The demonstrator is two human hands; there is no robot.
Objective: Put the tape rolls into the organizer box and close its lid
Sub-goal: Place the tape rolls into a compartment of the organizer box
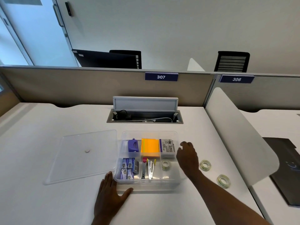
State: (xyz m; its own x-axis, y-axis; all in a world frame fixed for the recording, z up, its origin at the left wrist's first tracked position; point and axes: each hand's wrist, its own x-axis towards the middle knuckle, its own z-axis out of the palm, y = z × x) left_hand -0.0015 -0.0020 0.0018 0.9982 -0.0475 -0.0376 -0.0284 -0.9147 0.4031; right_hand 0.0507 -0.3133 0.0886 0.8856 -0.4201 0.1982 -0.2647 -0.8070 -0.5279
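your left hand (110, 190) lies flat and open against the box (176, 177) corner to steady it, while your empty, open right hand (188, 157) hovers at its right rim, one roll (166, 164) inside, two rolls (205, 165) toward the table's right edge, lid (84, 155) off.

Clear organizer box (176, 179) and lid (84, 153), orange sticky notes (150, 146), purple punch (133, 145), white desk (48, 200).

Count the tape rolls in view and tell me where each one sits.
3. One tape roll lies in the organizer box, near-right compartment. Two lie on the desk right of the box: one beside the right hand, one nearer.
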